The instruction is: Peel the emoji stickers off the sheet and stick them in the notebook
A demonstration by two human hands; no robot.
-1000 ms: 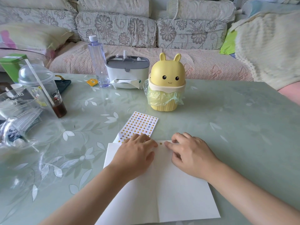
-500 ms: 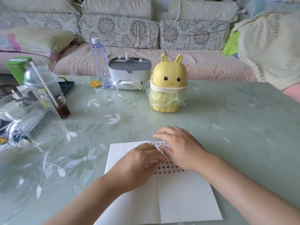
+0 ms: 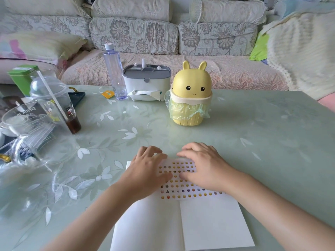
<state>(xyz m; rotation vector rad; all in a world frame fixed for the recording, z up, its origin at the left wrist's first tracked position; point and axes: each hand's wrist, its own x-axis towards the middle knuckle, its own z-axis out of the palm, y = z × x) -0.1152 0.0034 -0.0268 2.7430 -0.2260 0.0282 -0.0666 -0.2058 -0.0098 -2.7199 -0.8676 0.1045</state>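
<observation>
Both our hands lay palm-down on the sticker sheet [image 3: 181, 181], which rested across the far part of the open notebook [image 3: 181, 225] on the table [image 3: 262, 142]. Our left hand [image 3: 147, 172] curled its fingers over the sheet's far left corner and gripped it, thumb pressed onto the emoji rows. Our right hand [image 3: 203, 167] bent its fingers leftward along the far edge, thumb lying on the sheet; whether it pinched a sticker we could not tell. The two thumbs lay close together. Beyond the hands stood a yellow rabbit-eared bin [image 3: 191, 95].
</observation>
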